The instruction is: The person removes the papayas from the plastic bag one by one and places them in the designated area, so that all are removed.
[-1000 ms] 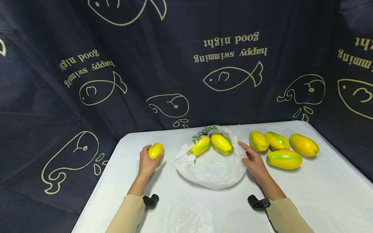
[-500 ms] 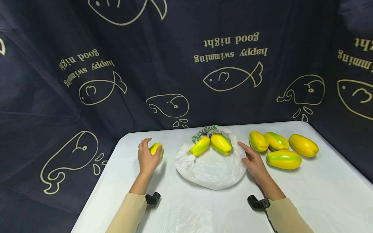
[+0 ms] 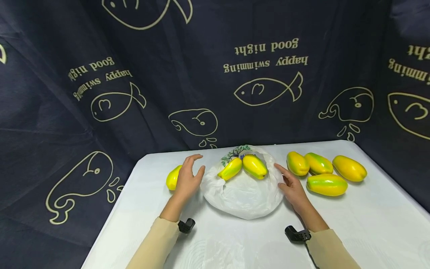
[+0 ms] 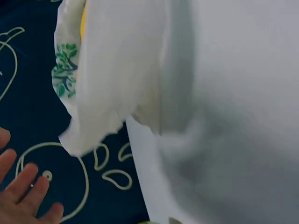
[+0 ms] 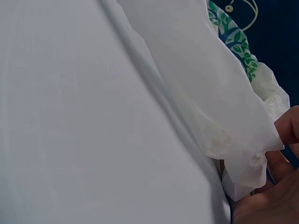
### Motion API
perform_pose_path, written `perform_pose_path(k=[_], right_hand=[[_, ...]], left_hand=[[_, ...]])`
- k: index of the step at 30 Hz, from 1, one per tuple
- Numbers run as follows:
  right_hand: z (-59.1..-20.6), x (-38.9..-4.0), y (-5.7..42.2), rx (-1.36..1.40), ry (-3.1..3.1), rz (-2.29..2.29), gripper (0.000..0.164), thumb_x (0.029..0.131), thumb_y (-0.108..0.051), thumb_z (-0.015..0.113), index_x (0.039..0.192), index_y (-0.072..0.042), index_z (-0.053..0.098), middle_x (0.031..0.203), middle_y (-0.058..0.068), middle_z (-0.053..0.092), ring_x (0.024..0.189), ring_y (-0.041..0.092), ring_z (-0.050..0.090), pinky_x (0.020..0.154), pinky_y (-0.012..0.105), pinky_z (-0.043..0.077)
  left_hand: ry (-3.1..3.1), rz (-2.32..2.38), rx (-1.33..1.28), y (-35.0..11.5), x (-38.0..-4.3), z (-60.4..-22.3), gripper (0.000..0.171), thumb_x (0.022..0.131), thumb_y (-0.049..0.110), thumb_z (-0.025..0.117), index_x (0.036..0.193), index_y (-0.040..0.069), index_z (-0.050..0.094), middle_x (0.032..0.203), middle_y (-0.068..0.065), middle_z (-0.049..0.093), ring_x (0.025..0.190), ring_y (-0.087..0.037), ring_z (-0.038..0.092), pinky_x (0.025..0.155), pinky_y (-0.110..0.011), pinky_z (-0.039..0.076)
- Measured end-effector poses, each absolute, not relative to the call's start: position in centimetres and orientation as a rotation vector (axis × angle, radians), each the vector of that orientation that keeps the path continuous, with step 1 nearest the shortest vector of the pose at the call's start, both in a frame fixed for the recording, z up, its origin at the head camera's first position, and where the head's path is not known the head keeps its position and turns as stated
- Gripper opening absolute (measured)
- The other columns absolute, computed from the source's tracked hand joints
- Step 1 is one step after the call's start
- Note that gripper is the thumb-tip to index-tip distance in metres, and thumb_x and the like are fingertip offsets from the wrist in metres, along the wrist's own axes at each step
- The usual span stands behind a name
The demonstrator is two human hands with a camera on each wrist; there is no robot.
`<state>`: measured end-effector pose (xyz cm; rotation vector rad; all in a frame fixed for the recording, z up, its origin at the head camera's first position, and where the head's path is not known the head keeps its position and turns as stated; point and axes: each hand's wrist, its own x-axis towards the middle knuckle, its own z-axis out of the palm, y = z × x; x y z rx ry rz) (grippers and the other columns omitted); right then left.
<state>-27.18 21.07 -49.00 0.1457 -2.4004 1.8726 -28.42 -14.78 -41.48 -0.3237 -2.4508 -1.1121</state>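
My left hand [image 3: 189, 179] is over the table between a yellow papaya [image 3: 172, 178] and a white plastic bag [image 3: 246, 213], its fingers spread and nothing in them. It partly covers that papaya in the head view. The left wrist view shows the same fingers [image 4: 28, 184] near the bag's edge. Inside the bag's wide mouth lie two papayas, one slimmer papaya [image 3: 231, 169] and one plumper papaya [image 3: 254, 166]. My right hand [image 3: 295, 190] holds the bag's right rim; in the right wrist view the thin plastic [image 5: 247, 158] lies between thumb and fingers.
On the right of the white table [image 3: 369, 224] several more yellow-green papayas [image 3: 327, 184] lie close together, near my right hand. A dark curtain [image 3: 201, 67] with fish drawings hangs behind the table's far edge.
My left hand has let go of the left papaya, which now rests on the table, and has moved right toward the bag. The right hand and the bag stay as they were.
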Motion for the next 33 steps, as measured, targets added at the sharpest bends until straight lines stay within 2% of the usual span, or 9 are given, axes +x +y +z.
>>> perform_pose_path(k=[8, 11, 14, 20, 27, 33], right_hand=[[-49.3, -27.4, 21.2, 0.127, -2.410, 1.873, 0.071, 0.088, 0.010, 0.046, 0.154, -0.017, 0.039, 0.166, 0.008, 0.026, 0.156, 0.028, 0.013, 0.125, 0.052, 0.013], [-49.3, -27.4, 21.2, 0.123, -2.414, 1.873, 0.071, 0.089, 0.010, 0.046, 0.154, -0.017, 0.039, 0.166, 0.008, 0.025, 0.156, 0.028, 0.012, 0.125, 0.052, 0.013], [-49.3, -27.4, 21.2, 0.131, -2.403, 1.880, 0.071, 0.089, 0.010, 0.046, 0.154, -0.017, 0.040, 0.166, 0.007, 0.026, 0.156, 0.028, 0.012, 0.125, 0.052, 0.013], [-49.1, -27.3, 21.2, 0.170, -2.386, 1.894, 0.071, 0.089, 0.011, 0.048, 0.154, -0.016, 0.040, 0.165, 0.006, 0.028, 0.156, 0.026, 0.013, 0.125, 0.052, 0.012], [-49.0, -27.2, 21.1, 0.185, -2.380, 1.889, 0.070, 0.089, 0.011, 0.048, 0.154, -0.016, 0.040, 0.165, 0.006, 0.030, 0.156, 0.026, 0.014, 0.125, 0.052, 0.012], [-49.0, -27.1, 21.0, 0.177, -2.407, 1.868, 0.069, 0.090, 0.010, 0.048, 0.153, -0.015, 0.041, 0.164, 0.007, 0.030, 0.156, 0.027, 0.015, 0.125, 0.052, 0.014]], left_hand=[[-2.503, -1.128, -0.541, -12.4, -28.8, -41.2, 0.032, 0.097, 0.012, 0.062, 0.129, 0.012, 0.061, 0.128, -0.006, 0.066, 0.119, -0.025, 0.063, 0.099, -0.043, 0.053], [-2.557, -1.176, -0.648, -11.7, -29.0, -41.4, 0.036, 0.098, 0.011, 0.061, 0.134, 0.010, 0.056, 0.128, -0.008, 0.067, 0.115, -0.024, 0.065, 0.092, -0.040, 0.056], [-2.638, -1.182, -0.729, -11.1, -29.3, -41.7, 0.043, 0.099, 0.012, 0.060, 0.140, 0.010, 0.051, 0.129, -0.010, 0.066, 0.115, -0.024, 0.065, 0.090, -0.039, 0.057], [-2.717, -1.167, -0.736, -10.3, -29.8, -42.0, 0.045, 0.098, 0.014, 0.060, 0.142, 0.009, 0.051, 0.133, -0.011, 0.064, 0.121, -0.027, 0.062, 0.096, -0.043, 0.054], [-2.837, -1.025, -0.630, -9.6, -30.5, -42.3, 0.047, 0.098, 0.022, 0.063, 0.143, 0.016, 0.054, 0.142, -0.006, 0.059, 0.133, -0.026, 0.054, 0.112, -0.045, 0.043], [-2.840, -0.912, -0.597, -9.4, -31.1, -42.8, 0.050, 0.096, 0.021, 0.064, 0.144, 0.014, 0.053, 0.145, -0.008, 0.056, 0.136, -0.027, 0.051, 0.114, -0.046, 0.042]])
